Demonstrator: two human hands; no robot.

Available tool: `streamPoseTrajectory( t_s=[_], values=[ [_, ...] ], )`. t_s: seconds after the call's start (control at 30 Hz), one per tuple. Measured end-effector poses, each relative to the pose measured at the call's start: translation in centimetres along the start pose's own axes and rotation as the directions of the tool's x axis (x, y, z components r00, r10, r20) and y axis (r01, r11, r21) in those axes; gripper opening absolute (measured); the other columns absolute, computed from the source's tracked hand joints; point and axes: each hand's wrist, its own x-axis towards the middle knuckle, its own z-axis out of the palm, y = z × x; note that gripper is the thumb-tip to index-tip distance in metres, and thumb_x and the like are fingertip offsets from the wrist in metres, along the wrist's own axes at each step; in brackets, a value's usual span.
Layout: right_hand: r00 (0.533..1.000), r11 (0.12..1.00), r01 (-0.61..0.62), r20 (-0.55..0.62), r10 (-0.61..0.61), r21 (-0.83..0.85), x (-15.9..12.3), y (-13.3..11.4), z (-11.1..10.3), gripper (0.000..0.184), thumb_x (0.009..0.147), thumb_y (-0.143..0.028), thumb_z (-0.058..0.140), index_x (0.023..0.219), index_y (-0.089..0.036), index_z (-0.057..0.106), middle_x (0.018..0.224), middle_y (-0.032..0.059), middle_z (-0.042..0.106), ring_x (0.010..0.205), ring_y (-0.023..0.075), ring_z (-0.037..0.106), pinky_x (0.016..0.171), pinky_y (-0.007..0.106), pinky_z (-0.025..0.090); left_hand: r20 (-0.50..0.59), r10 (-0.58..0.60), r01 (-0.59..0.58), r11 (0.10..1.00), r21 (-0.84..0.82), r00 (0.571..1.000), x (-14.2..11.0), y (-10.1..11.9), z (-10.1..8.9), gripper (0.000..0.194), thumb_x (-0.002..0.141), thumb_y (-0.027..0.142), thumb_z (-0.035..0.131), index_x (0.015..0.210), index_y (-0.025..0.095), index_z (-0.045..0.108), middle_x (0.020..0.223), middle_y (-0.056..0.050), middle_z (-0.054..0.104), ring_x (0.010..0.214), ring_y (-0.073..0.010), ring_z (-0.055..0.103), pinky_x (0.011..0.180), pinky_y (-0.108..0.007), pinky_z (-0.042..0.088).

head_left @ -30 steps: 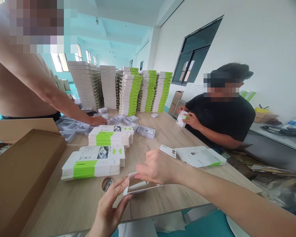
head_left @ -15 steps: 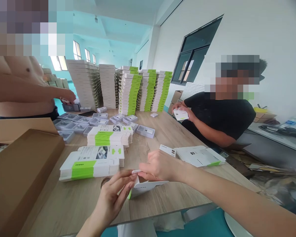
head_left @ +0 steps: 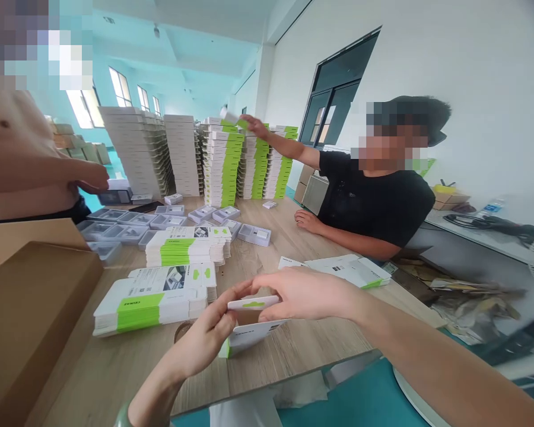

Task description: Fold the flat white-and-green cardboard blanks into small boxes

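White carton opens upward, long side running left-right.

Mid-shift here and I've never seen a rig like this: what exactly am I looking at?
No machine: these are a person's bare hands, filmed by one head-worn camera looking forward and down. The left hand and right hand hold an open white-and-green carton between them. On the wooden table, flat cartons are piled in a near stack and a far stack, with compartmented plastic trays beyond. Across the table, a co-worker's raised hand holds another carton.
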Motion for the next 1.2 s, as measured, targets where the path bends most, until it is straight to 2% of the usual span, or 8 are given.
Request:
streamPoseTrajectory(
  t_s=[0.07, 0.17, 0.27, 0.4, 0.7, 0.93, 1.07, 1.2],
  values=[
    [0.963, 0.964, -0.266, -0.043, 0.265, -0.013, -1.6, -0.8, -0.5, 0.03, 0.085, -0.05, 0.08, 0.083, -0.021, 0.073, 0.066, 0.0004, 0.065, 0.052, 0.016, 0.055, 0.042, 0.026, 0.027, 0.013, -0.039, 0.039, 0.999, -0.002, 0.999, 0.2, 0.4, 0.0, 0.054, 0.1, 0.053, 0.056, 0.146, 0.026, 0.065, 0.148, -0.013, 0.068, 0.138, -0.0339, 0.06, 0.119, -0.051, 0.042],
    [0.919, 0.921, -0.389, -0.077, 0.388, -0.001, -3.1, -1.5, 0.2, 0.06, 0.083, -0.049, 0.081, 0.048, -0.024, 0.039, 0.046, -0.0045, 0.037, 0.041, 0.0118, 0.033, 0.041, 0.028, 0.018, 0.078, -0.096, 0.094, 0.995, 0.026, 0.992, 0.5, 1.2, 0.7, 0.05, 0.1, 0.055, 0.057, 0.133, 0.023, 0.075, 0.133, -0.011, 0.076, 0.118, -0.0315, 0.068, 0.103, -0.042, 0.051],
    [0.9, 0.907, -0.42, -0.118, 0.419, 0.015, -3.4, -1.9, 1.2, 0.061, 0.079, -0.032, 0.085, 0.05, -0.024, 0.033, 0.046, -0.0059, 0.036, 0.042, 0.0107, 0.03, 0.043, 0.028, 0.019, 0.06, -0.119, 0.115, 0.991, 0.063, 0.991, 1.0, 1.7, 1.8, 0.054, 0.099, 0.062, 0.053, 0.105, 0.016, 0.081, 0.096, -0.007, 0.076, 0.086, -0.0238, 0.065, 0.078, -0.032, 0.05],
    [0.859, 0.88, -0.474, -0.232, 0.457, -0.023, -2.8, -2.2, 2.3, 0.048, 0.088, -0.022, 0.077, 0.059, -0.024, 0.038, 0.05, -0.0051, 0.047, 0.046, 0.0118, 0.038, 0.047, 0.027, 0.021, -0.145, -0.156, 0.167, 0.984, 0.068, 0.977, 1.5, 1.4, 2.9, 0.057, 0.097, 0.067, 0.051, 0.094, 0.015, 0.074, 0.076, 0.0, 0.062, 0.073, -0.0182, 0.052, 0.067, -0.028, 0.04],
    [0.896, 0.95, -0.208, -0.436, 0.088, -0.235, -2.6, -0.3, 5.3, 0.032, 0.094, -0.019, 0.072, 0.069, -0.023, 0.052, 0.048, -0.0072, 0.048, 0.043, 0.0136, 0.042, 0.047, 0.029, 0.018, -0.219, -0.153, 0.166, 0.985, 0.043, 0.964, 1.4, 1.1, 2.9, 0.049, 0.096, 0.065, 0.049, 0.072, 0.023, 0.054, 0.061, 0.008, 0.034, 0.058, -0.0128, 0.029, 0.054, -0.028, 0.025],
    [0.874, 0.973, 0.141, -0.438, -0.209, -0.183, -3.5, 1.3, 5.5, 0.026, 0.103, -0.018, 0.064, 0.077, -0.02, 0.07, 0.075, 0.0009, 0.071, 0.071, 0.0182, 0.065, 0.065, 0.028, 0.042, -0.19, -0.141, 0.147, 0.989, 0.017, 0.972, 1.6, 0.9, 3.0, 0.046, 0.094, 0.062, 0.058, 0.072, 0.022, 0.053, 0.062, 0.007, 0.038, 0.061, -0.013, 0.03, 0.057, -0.028, 0.026],
    [0.941, 0.978, 0.083, -0.337, -0.014, 0.19, -3.2, 1.7, 4.6, 0.029, 0.105, -0.026, 0.061, 0.082, -0.021, 0.078, 0.086, 0.0023, 0.072, 0.077, 0.0179, 0.067, 0.07, 0.029, 0.048, -0.212, -0.139, 0.143, 0.99, -0.001, 0.967, 1.4, 0.8, 3.1, 0.046, 0.094, 0.062, 0.059, 0.075, 0.02, 0.061, 0.063, 0.005, 0.046, 0.062, -0.0143, 0.036, 0.058, -0.028, 0.028],
    [0.985, 0.793, 0.063, -0.168, 0.05, 0.607, -2.8, 3.3, 4.2, 0.067, 0.097, -0.077, 0.05, 0.084, -0.018, 0.08, 0.106, 0.0091, 0.068, 0.083, 0.0201, 0.068, 0.081, 0.036, 0.054, -0.221, -0.123, 0.117, 0.992, -0.043, 0.967, 1.4, 0.7, 2.8, 0.05, 0.092, 0.065, 0.061, 0.086, 0.016, 0.072, 0.066, 0.002, 0.058, 0.067, -0.0171, 0.049, 0.062, -0.028, 0.036]
  ],
)
